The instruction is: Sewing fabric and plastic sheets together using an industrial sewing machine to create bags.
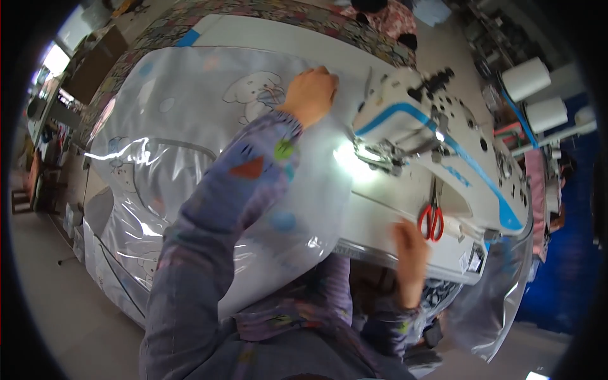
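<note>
A large glossy grey plastic sheet [266, 221] printed with cartoon animals spreads over the left of the sewing table and hangs off its near side. My left hand [310, 95] is closed at the sheet's far right edge, its fingers curled and gripping there. To the right stands a white and blue sewing machine [405, 120], its lamp lighting the needle area beside the sheet. My right hand [411, 253], smeared by motion, is at the table's near edge, just left of the red-handled scissors [432, 218]. Whether it holds anything cannot be made out.
White thread cones [527, 79] stand at the far right. Clear plastic [487, 304] hangs below the table's right end. A patterned cloth [278, 22] lies along the far side. Another person in a red patterned garment [396, 22] is beyond the table.
</note>
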A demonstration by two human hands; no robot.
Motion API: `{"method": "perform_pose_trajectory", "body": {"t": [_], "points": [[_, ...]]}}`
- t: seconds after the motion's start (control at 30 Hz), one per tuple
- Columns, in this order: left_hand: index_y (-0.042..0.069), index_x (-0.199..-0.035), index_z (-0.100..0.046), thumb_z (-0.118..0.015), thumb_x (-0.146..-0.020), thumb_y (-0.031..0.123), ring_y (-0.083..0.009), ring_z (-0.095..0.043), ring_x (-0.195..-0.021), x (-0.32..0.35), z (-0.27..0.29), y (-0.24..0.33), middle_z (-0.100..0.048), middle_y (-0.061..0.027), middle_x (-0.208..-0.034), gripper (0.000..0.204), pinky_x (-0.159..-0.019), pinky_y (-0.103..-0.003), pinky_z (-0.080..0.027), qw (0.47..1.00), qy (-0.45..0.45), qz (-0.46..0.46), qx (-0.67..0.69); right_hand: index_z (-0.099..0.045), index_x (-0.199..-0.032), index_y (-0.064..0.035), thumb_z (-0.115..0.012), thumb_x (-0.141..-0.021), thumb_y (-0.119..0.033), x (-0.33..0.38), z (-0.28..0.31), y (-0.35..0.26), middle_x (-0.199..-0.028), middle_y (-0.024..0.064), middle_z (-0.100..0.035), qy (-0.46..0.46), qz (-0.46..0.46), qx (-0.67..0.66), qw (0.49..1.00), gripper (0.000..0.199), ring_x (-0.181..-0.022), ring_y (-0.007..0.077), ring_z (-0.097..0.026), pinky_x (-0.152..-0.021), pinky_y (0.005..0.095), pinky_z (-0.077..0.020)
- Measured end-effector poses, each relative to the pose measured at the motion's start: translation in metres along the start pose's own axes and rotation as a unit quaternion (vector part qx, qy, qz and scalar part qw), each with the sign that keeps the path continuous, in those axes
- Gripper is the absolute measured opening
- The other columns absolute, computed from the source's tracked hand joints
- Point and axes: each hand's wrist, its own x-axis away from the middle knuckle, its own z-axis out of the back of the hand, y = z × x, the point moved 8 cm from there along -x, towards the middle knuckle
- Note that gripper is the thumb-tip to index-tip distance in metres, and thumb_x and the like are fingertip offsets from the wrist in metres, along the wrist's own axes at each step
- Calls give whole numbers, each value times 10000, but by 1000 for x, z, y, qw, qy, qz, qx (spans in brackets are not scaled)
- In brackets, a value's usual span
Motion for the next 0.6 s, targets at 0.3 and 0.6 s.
{"method": "perform_pose_trajectory", "body": {"t": [0.3, 0.6], "points": [[113, -869, -756, -706, -828, 390, -325, -678, -1000, -52, -9, -29, -733, -112, -1076, 284, -810, -433, -528, 986, -95, 94, 101, -475, -1398, -39, -615, -886, -28, -42, 49, 57, -1127, 236, -639, 107, 56, 359, 926, 531, -1021, 462, -624, -882, 481, -513], [70, -801, -670, -706, -848, 180, -273, -621, -738, 133, 51, -36, -648, -76, -776, 126, -689, -427, -484, 961, 75, 124, 235, -485, -1436, -33, -700, -962, -267, 11, -77, -96, -1036, 62, -645, -286, -50, -486, 824, 571, -773, 100, -567, -635, 246, -435]]}}
